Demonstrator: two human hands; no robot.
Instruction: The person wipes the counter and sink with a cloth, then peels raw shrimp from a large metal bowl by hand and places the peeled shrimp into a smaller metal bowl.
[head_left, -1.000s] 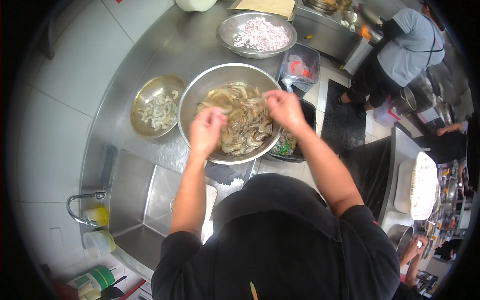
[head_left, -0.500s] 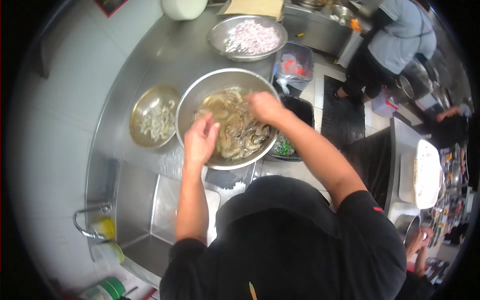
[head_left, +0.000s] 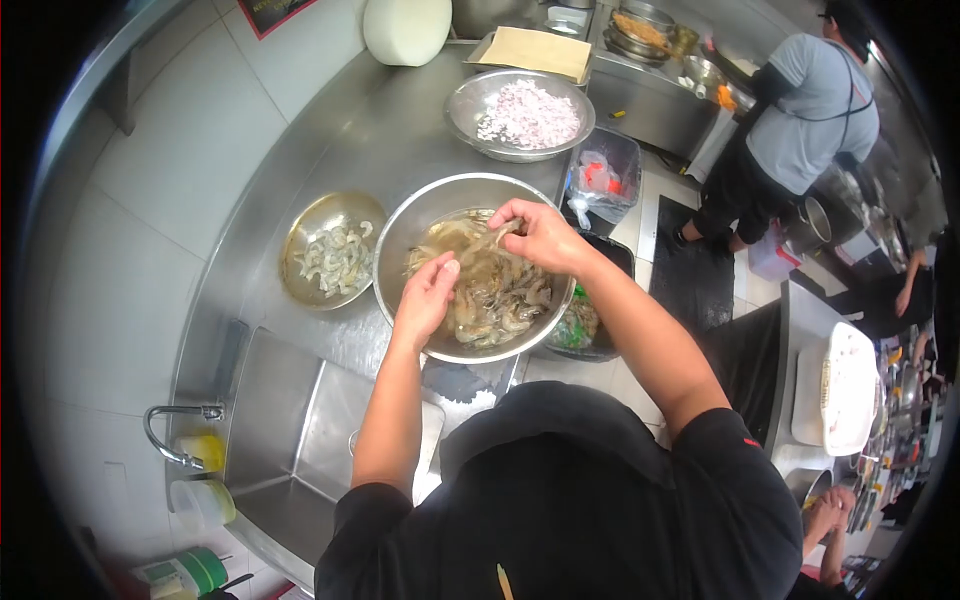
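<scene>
A large steel bowl (head_left: pixel 400 225) holds many unpeeled shrimp (head_left: pixel 500 310) in cloudy water. Over its left side is my left hand (head_left: pixel 428 297), fingers bent and pressed together; whatever may be between them is too small to name. My right hand (head_left: pixel 540 236) is above the right part of the bowl, with a shrimp (head_left: pixel 506 229) pinched between thumb and fingers. Left of the large bowl, close to its rim, a smaller metal bowl (head_left: pixel 298 232) holds peeled, greyish shrimp (head_left: pixel 338 260).
Behind stands a bowl of chopped pinkish pieces (head_left: pixel 528 115). Bins (head_left: pixel 605 175) are at the counter's right edge. A sink (head_left: pixel 290 420) with a faucet (head_left: pixel 180 410) lies front left. A person in grey (head_left: pixel 810 110) stands far right; another person's hands (head_left: pixel 830 510) show lower right.
My right hand has lifted out of the shrimp with one in its fingers. My left hand has stayed over the bowl's left side. The camera view has shifted slightly.
</scene>
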